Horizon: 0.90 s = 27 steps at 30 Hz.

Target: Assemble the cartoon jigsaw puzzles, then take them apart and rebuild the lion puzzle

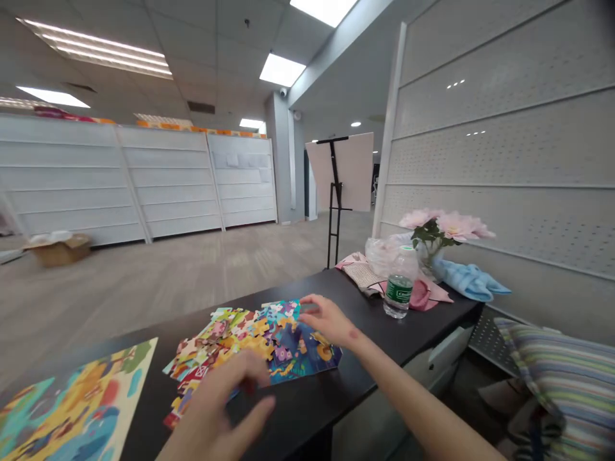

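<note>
A partly joined jigsaw puzzle (307, 365) with a dark blue, colourful picture lies on the dark table. Loose, brightly coloured puzzle pieces (225, 333) are heaped against its left side. My right hand (329, 320) is over the puzzle's upper right part, fingertips at its far edge, with thumb and fingers apart. I cannot make out any piece between them. Nearer to me, my left hand (223, 403) hovers over the front of the heap, blurred, its thumb spread from its curled fingers. It covers some pieces. A printed picture sheet (91, 403) lies at the left.
On the table's right stand a water bottle (398, 288), a clear plastic bag (379, 256) and pink flowers (451, 225) in a vase, beside a blue cloth (473, 280). An easel (334, 218) stands behind. A striped cushion (571, 378) is at lower right.
</note>
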{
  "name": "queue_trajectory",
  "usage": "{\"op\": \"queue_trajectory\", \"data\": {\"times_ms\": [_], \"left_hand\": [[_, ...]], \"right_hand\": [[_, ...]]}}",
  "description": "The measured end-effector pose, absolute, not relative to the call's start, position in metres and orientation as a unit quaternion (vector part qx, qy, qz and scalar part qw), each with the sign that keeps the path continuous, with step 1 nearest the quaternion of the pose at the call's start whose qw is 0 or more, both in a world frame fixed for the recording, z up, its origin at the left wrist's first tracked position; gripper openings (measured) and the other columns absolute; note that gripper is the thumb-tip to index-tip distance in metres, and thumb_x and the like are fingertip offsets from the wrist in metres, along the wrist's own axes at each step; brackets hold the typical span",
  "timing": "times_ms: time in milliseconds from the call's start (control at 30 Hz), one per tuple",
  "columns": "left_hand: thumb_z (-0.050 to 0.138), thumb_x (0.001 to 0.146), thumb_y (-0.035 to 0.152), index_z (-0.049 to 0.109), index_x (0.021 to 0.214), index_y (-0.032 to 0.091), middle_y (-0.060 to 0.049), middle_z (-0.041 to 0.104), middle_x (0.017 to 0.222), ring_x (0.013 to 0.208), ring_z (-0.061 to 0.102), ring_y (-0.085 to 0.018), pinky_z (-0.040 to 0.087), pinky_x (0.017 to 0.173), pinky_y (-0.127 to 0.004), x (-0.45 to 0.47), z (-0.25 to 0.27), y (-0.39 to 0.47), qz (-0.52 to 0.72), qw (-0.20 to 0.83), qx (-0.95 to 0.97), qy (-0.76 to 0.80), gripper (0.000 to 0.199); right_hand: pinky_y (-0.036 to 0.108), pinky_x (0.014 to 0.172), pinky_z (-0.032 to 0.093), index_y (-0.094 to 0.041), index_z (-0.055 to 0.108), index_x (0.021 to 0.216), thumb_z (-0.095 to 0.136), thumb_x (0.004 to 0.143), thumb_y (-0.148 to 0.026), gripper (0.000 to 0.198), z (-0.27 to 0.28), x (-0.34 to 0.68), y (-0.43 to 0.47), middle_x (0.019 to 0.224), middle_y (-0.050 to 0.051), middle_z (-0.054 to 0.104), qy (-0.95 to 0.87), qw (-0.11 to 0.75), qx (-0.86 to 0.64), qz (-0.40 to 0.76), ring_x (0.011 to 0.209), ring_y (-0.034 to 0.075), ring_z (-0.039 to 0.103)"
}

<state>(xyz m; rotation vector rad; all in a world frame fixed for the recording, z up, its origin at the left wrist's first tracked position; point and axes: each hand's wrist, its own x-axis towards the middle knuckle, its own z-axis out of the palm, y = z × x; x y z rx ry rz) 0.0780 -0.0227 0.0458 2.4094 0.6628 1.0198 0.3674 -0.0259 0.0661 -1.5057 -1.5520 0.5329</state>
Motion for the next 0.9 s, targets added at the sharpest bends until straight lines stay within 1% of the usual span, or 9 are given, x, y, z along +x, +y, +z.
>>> {"op": "queue_trajectory", "data": {"times_ms": [167, 200, 267, 400, 500, 667, 767, 833, 900], "left_hand": [[0.091, 0.062, 0.031, 0.052, 0.142, 0.029, -0.013, 0.044, 0.151, 0.139, 0.038, -0.042, 0.033, 0.114, -0.059, 0.103, 0.024, 0.051, 0.177, 0.181, 0.911, 0.327, 0.089], [0.09, 0.063, 0.035, 0.051, 0.143, 0.029, -0.013, 0.043, 0.152, 0.139, 0.037, -0.042, 0.031, 0.115, -0.058, 0.102, 0.018, 0.061, 0.157, 0.188, 0.913, 0.327, 0.089], [0.084, 0.074, 0.041, 0.057, 0.137, 0.029, -0.011, 0.048, 0.147, 0.135, 0.044, -0.036, 0.036, 0.114, -0.05, 0.098, 0.008, 0.073, 0.16, 0.207, 0.916, 0.305, 0.07], [0.063, 0.095, 0.038, 0.067, 0.121, 0.026, -0.007, 0.062, 0.124, 0.114, 0.058, -0.024, 0.045, 0.1, -0.034, 0.095, 0.004, 0.078, 0.21, 0.214, 0.922, 0.246, 0.029], [0.044, 0.104, 0.032, 0.069, 0.105, 0.023, -0.006, 0.068, 0.104, 0.098, 0.062, -0.021, 0.046, 0.088, -0.03, 0.095, 0.007, 0.082, 0.239, 0.199, 0.915, 0.258, 0.027], [0.041, 0.1, 0.025, 0.063, 0.114, 0.021, -0.002, 0.067, 0.082, 0.077, 0.062, -0.02, 0.044, 0.072, -0.03, 0.082, 0.008, 0.097, 0.283, 0.191, 0.863, 0.373, 0.026], [0.049, 0.089, 0.018, 0.068, 0.104, 0.022, -0.001, 0.065, 0.073, 0.074, 0.061, -0.021, 0.044, 0.071, -0.032, 0.069, 0.013, 0.1, 0.24, 0.169, 0.867, 0.403, 0.024], [0.057, 0.082, 0.018, 0.07, 0.091, 0.022, -0.004, 0.068, 0.085, 0.089, 0.062, -0.024, 0.046, 0.081, -0.035, 0.064, 0.016, 0.099, 0.24, 0.134, 0.875, 0.399, 0.016], [0.067, 0.079, 0.024, 0.071, 0.1, 0.024, -0.007, 0.068, 0.11, 0.108, 0.059, -0.028, 0.044, 0.096, -0.041, 0.066, 0.015, 0.096, 0.262, 0.116, 0.881, 0.378, 0.021]], "right_hand": [[0.043, 0.094, 0.048, -0.023, 0.068, 0.115, 0.071, 0.076, -0.034, 0.04, 0.042, 0.371, -0.055, 0.116, 0.01, 0.067, -0.692, 0.294, -0.653, 0.095, 0.107, 0.03, 0.062], [0.044, 0.092, 0.048, -0.024, 0.069, 0.111, 0.067, 0.08, -0.035, 0.033, 0.031, 0.379, -0.06, 0.113, 0.01, 0.069, -0.694, 0.276, -0.66, 0.087, 0.105, 0.031, 0.063], [0.044, 0.091, 0.048, -0.023, 0.071, 0.104, 0.049, 0.093, -0.037, 0.028, 0.01, 0.397, -0.064, 0.106, 0.01, 0.071, -0.675, 0.295, -0.672, 0.075, 0.101, 0.029, 0.065], [0.038, 0.079, 0.05, -0.021, 0.065, 0.105, 0.045, 0.093, -0.045, 0.034, -0.01, 0.425, -0.044, 0.089, 0.008, 0.073, -0.598, 0.381, -0.7, 0.087, 0.084, 0.026, 0.068], [0.033, 0.068, 0.05, -0.019, 0.064, 0.107, 0.047, 0.089, -0.042, 0.034, -0.001, 0.426, -0.015, 0.072, 0.003, 0.069, -0.609, 0.358, -0.692, 0.148, 0.072, 0.024, 0.067], [0.037, 0.095, 0.045, -0.019, 0.07, 0.106, 0.057, 0.078, -0.026, 0.031, 0.027, 0.396, 0.038, 0.109, 0.01, 0.071, -0.709, 0.227, -0.663, 0.083, 0.104, 0.026, 0.064], [0.034, 0.09, 0.047, -0.022, 0.072, 0.107, 0.072, 0.069, -0.027, 0.039, 0.037, 0.371, 0.064, 0.111, 0.008, 0.071, -0.75, 0.129, -0.632, 0.144, 0.103, 0.027, 0.064], [0.031, 0.081, 0.048, -0.023, 0.073, 0.104, 0.077, 0.062, -0.024, 0.042, 0.039, 0.358, 0.076, 0.107, 0.006, 0.072, -0.758, 0.087, -0.62, 0.183, 0.094, 0.025, 0.066], [0.029, 0.075, 0.047, -0.022, 0.073, 0.1, 0.07, 0.072, -0.023, 0.028, 0.038, 0.351, 0.084, 0.099, 0.004, 0.073, -0.772, 0.107, -0.602, 0.173, 0.086, 0.022, 0.066]]}}
